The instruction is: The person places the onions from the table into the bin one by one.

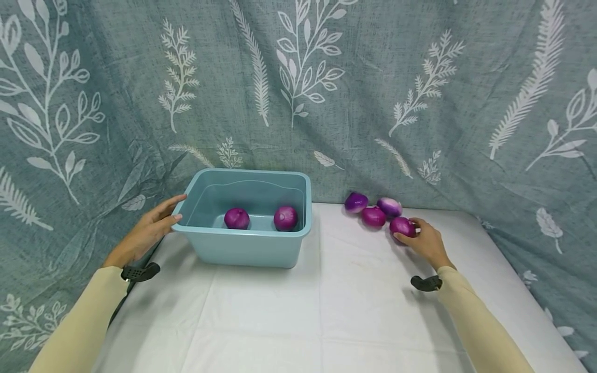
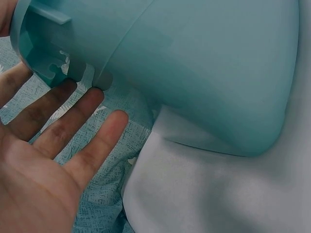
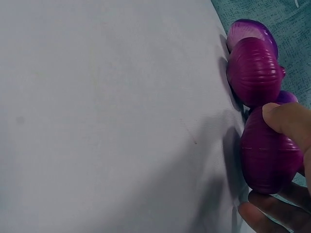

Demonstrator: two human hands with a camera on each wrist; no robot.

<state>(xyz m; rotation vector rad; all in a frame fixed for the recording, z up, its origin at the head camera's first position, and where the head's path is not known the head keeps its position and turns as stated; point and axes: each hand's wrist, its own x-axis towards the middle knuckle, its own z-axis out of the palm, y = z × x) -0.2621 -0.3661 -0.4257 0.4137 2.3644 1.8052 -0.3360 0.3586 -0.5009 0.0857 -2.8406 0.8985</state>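
My left hand (image 1: 151,228) holds the left rim of a light blue plastic tub (image 1: 247,248). In the left wrist view its lower fingers (image 2: 104,141) spread out below the rim, beside the tub wall. Inside the tub sit two red onions, one left (image 1: 237,218) and one right (image 1: 285,218). My right hand (image 1: 426,242) grips another red onion (image 3: 267,155) between thumb and fingers at the right of the table. Close by lie three more: a dark one (image 1: 356,202), a magenta one (image 1: 373,217) and a purple-and-white one (image 1: 389,206).
A white cloth (image 1: 266,316) covers the table. Behind it and at both sides hangs a blue-green curtain (image 1: 326,150) with white leaf prints. The back onions lie near the table's rear edge.
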